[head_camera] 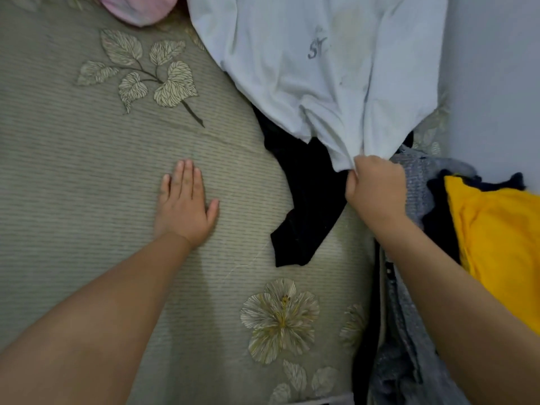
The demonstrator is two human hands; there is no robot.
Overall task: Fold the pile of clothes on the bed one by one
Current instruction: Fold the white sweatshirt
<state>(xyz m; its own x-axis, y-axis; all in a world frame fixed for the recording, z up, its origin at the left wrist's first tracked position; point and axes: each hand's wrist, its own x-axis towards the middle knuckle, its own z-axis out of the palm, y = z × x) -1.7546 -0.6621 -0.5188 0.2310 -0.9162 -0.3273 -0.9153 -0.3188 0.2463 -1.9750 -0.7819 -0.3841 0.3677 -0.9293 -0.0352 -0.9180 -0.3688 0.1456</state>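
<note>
Head view, looking down on the bed [87, 159], whose cover is grey-green and ribbed, printed with leaves and a large flower. The left hand [185, 209] lies palm down on a bare part of the cover, fingers [187, 176] straight and released, thumb spread to the side, holding nothing. The right hand [375, 190] is clenched around a gathered edge of a white T-shirt [306, 62], which fans out from the fist toward the top of the view and bears faint grey lettering. Beneath the shirt lies a black garment [304, 200], one end reaching out over the cover between the two hands. The remaining pile sits at the right edge of the bed, beside and under the right forearm: a grey knitted piece [415, 182], a dark navy item [438, 223] and a yellow garment [496, 238] on top. A pink fabric item [137, 8] shows at the upper edge. A pale wall [493, 83] borders the bed at the right.
</note>
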